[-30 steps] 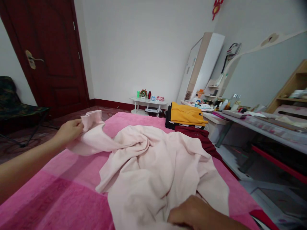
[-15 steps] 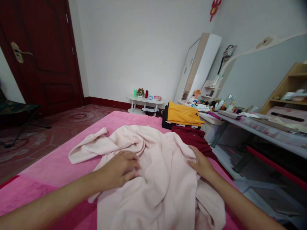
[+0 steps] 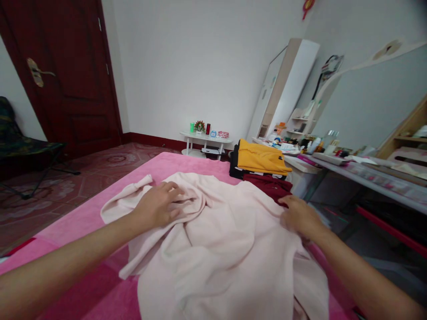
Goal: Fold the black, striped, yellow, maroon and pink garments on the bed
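Two bare hands are at work on one garment: the left hand (image 3: 157, 205) lies at its ten o'clock, fingers (image 3: 174, 194) loosely spread and bent over the folds, while the right hand (image 3: 297, 217) is at its edge between two and three o'clock, fingers curled and blurred, so whether they grip the cloth cannot be told. The pale pink garment (image 3: 220, 249) lies at six o'clock in the view, plain, soft and rumpled, one sleeve (image 3: 128, 199) doubled back at ten o'clock. Beneath it spreads one pink plush cover (image 3: 190, 161), a darker shade toward seven o'clock. At one o'clock sits one stack, a yellow garment (image 3: 262, 156) over black cloth (image 3: 234, 165), with one dark red garment (image 3: 268, 187) just beside it. Farther out, at twelve o'clock, a small white surface (image 3: 203, 137) carries five items, a flowering plant (image 3: 199, 126) among them. One dark red door (image 3: 66, 111) stands between ten and eleven o'clock, one camouflage chair (image 3: 25, 144) at ten, and a cluttered surface (image 3: 370, 186) at two.
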{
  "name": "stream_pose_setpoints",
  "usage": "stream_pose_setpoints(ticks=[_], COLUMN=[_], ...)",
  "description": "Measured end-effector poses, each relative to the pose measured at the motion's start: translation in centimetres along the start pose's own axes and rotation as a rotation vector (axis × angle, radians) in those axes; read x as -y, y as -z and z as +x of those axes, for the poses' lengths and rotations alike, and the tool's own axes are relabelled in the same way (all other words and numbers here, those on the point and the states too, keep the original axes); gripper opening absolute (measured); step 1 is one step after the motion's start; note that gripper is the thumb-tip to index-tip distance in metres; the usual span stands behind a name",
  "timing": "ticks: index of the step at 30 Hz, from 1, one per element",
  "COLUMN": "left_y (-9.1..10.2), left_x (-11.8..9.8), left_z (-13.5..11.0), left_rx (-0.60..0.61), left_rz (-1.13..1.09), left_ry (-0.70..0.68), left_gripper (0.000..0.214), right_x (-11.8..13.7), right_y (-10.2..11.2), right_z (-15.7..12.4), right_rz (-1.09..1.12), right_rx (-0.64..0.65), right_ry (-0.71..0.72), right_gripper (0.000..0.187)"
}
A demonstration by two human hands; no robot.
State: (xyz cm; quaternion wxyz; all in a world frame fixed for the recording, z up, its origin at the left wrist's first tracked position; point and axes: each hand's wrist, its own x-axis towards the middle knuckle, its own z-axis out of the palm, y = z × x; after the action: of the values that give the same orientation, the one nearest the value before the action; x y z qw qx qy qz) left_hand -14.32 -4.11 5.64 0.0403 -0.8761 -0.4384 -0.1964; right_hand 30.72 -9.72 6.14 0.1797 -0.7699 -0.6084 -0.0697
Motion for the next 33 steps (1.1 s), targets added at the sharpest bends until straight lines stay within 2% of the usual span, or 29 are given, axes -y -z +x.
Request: stream_pose_setpoints(ticks=[2, 4, 7, 9, 10, 12, 13, 14, 16, 18, 19, 21, 24, 28, 33], left_y=[-1.1, -2.1, -1.6, 0.5, 1.9, 4.5, 5.6, 6.2, 6.3, 5.0, 4.0, 1.8, -1.3, -4.8, -8.0], left_x=[1.5, 2.5, 3.9, 5.5, 6.6, 9.3, 10.6, 11.7, 13.2, 13.3, 12.9, 11.5, 9.0, 7.1, 7.2], left_z=[0.6, 1.0, 2.2, 3.5, 4.2, 5.4, 5.8, 6.1, 6.4, 6.7, 7.0, 8.1, 10.5, 13.4, 14.6], left_rx=[0.073, 0.193, 0.271, 0.226, 0.163, -0.048, -0.116, -0.123, -0.033, 0.088, 0.112, 0.082, 0.029, 0.091, 0.235], left_rz=[0.066, 0.077, 0.029, 0.004, 0.015, 0.128, 0.163, 0.203, 0.276, 0.330, 0.342, 0.310, 0.178, 0.088, 0.015], left_ry=[0.086, 0.159, 0.188, 0.230, 0.290, 0.457, 0.533, 0.564, 0.557, 0.518, 0.510, 0.490, 0.375, 0.341, 0.353], left_gripper=[0.043, 0.030, 0.020, 0.019, 0.018, 0.026, 0.030, 0.033, 0.030, 0.022, 0.019, 0.020, 0.031, 0.046, 0.071], right_x=[1.9, 3.7, 5.0, 4.9, 4.6, 4.1, 3.9, 3.8, 3.9, 4.0, 4.1, 4.2, 4.0, 3.7, 4.1], right_y=[-1.0, -1.9, -3.6, -5.1, -5.8, -7.2, -7.8, -8.3, -9.0, -9.4, -9.4, -9.5, -9.4, -9.2, -8.7], right_z=[0.6, 1.3, 2.3, 2.4, 2.4, 2.0, 1.7, 1.3, 0.7, 0.3, 0.3, 0.4, 0.8, 0.7, 0.2], right_rz=[-0.032, -0.021, -0.032, -0.047, -0.049, -0.037, -0.024, -0.006, 0.044, 0.123, 0.167, 0.255, 0.367, 0.432, 0.393], right_rx=[-0.053, 0.012, 0.087, 0.099, 0.097, 0.059, 0.021, -0.026, -0.122, -0.200, -0.229, -0.274, -0.294, -0.244, -0.124], right_ry=[0.091, 0.093, 0.046, 0.008, -0.006, -0.009, 0.004, 0.018, 0.038, 0.035, 0.028, 0.005, -0.046, -0.051, -0.051], right_gripper=[0.034, 0.037, 0.050, 0.057, 0.059, 0.060, 0.060, 0.058, 0.053, 0.051, 0.050, 0.050, 0.052, 0.048, 0.044])
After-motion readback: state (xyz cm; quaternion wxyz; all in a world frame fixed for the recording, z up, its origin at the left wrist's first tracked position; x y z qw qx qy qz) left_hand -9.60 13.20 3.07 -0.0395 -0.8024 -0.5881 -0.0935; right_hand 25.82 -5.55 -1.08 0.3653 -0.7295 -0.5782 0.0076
